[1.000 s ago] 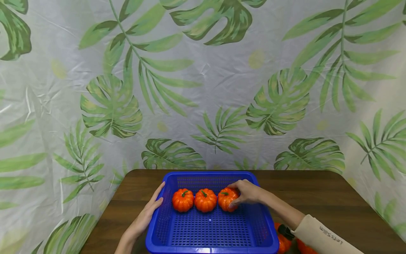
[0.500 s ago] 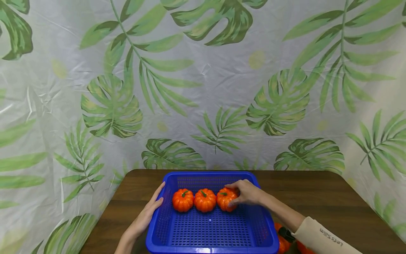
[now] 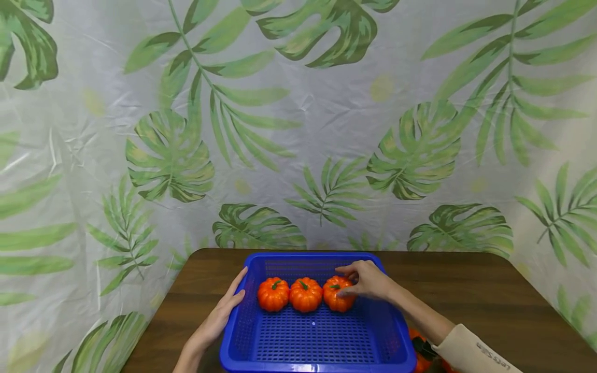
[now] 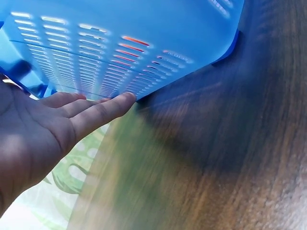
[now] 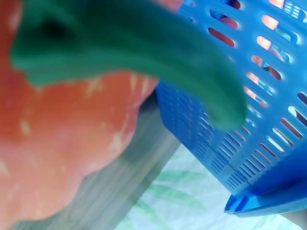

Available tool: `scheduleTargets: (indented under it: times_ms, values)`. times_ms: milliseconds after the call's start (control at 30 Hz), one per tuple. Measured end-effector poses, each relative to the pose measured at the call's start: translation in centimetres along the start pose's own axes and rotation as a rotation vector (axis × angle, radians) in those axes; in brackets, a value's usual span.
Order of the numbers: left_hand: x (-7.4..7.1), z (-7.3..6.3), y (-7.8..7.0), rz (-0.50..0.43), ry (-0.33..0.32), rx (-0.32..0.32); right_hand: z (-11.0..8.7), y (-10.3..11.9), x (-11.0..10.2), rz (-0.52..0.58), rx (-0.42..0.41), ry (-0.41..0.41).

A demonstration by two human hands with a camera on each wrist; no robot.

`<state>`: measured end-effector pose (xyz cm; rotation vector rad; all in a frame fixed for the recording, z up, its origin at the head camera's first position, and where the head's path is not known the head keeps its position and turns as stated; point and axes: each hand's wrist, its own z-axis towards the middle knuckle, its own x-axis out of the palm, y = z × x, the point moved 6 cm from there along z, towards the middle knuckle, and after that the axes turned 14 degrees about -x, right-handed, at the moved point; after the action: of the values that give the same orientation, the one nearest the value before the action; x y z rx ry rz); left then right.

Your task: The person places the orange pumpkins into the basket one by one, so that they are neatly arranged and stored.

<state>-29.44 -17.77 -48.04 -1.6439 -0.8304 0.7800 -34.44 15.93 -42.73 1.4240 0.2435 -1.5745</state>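
Three small orange pumpkins with green stems form a row near the back of a blue plastic basket (image 3: 313, 357): a left pumpkin (image 3: 273, 295), a middle pumpkin (image 3: 306, 295) and a right pumpkin (image 3: 335, 299). Above the right pumpkin is my right hand (image 3: 370, 281), its thumb and fingers spread apart, the thumb overlapping the pumpkin's top in the head view. My left hand (image 3: 215, 318) lies along the basket's left outer wall. In the left wrist view its straight fingers (image 4: 103, 115) reach along the slotted wall (image 4: 91, 52).
More orange pumpkins (image 3: 422, 365) sit on the brown wooden table (image 3: 471, 295) right of the basket, partly under the right forearm. One pumpkin (image 5: 53, 158) fills much of the right wrist view, outside the basket wall (image 5: 216, 139). A leaf-print sheet (image 3: 261, 191) hangs behind.
The right hand shifts the right pumpkin slightly left against the middle one, then its fingers loosen and rise off it. The left hand stays at the basket. The head view shifts slightly.
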Motion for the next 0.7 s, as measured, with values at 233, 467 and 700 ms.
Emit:
scheduleTargets:
  times_ms: [233, 467, 700]
  values:
    - [0.1, 0.0, 0.0, 0.003, -0.012, -0.003, 0.0, -0.4, -0.1, -0.029, 0.019, -0.049]
    - [0.1, 0.0, -0.1, 0.021, -0.02, -0.003, -0.9, -0.3, -1.4, 0.056, 0.054, -0.081]
    - [0.1, 0.0, 0.0, 0.022, -0.023, 0.004, -3.0, 0.6, -4.6, 0.108, 0.113, -0.11]
